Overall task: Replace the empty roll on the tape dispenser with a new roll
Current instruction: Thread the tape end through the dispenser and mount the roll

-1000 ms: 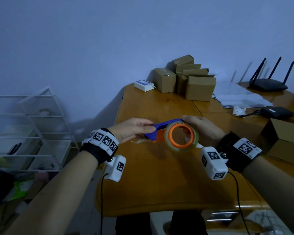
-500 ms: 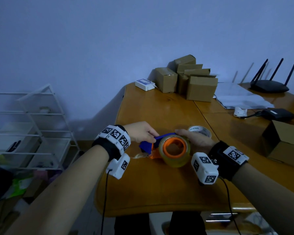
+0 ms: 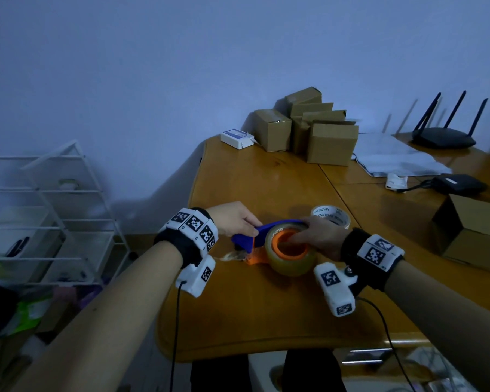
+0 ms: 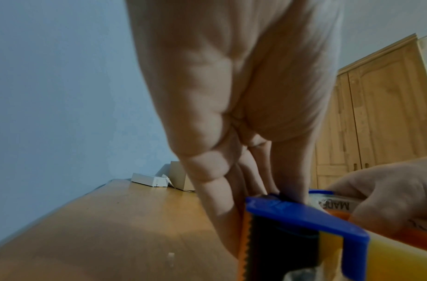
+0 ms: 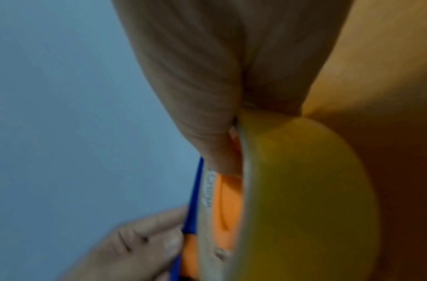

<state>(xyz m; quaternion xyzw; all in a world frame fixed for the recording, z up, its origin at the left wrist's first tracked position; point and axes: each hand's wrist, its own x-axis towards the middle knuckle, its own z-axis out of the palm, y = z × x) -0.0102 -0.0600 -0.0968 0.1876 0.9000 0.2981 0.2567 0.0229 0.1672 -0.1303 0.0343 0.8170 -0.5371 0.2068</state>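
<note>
A blue and orange tape dispenser [image 3: 245, 240] lies low on the wooden table [image 3: 238, 321], with a full roll of clear yellowish tape [image 3: 293, 264] on its orange hub [image 3: 276, 247]. My left hand [image 3: 251, 225] pinches the dispenser's blue front part [image 4: 303, 214], just above the orange serrated blade [image 4: 243, 237]. My right hand [image 3: 299, 234] grips the roll [image 5: 303, 190] at its far rim, with a finger reaching into the hub. Just behind my right hand, a white empty core [image 3: 333, 215] printed "MADE IN CHINA" lies on the table.
Several cardboard boxes [image 3: 317, 131] and a small white box [image 3: 236, 137] stand at the table's far end. Papers [image 3: 393, 159], a black router [image 3: 444, 137] and a black adapter [image 3: 458, 183] lie at right, near an open carton [image 3: 475, 236]. A white wire rack [image 3: 54, 216] stands left.
Both hands have brought the dispenser and roll down from mid-air to the tabletop and tipped the roll flatter. The empty core behind came into view.
</note>
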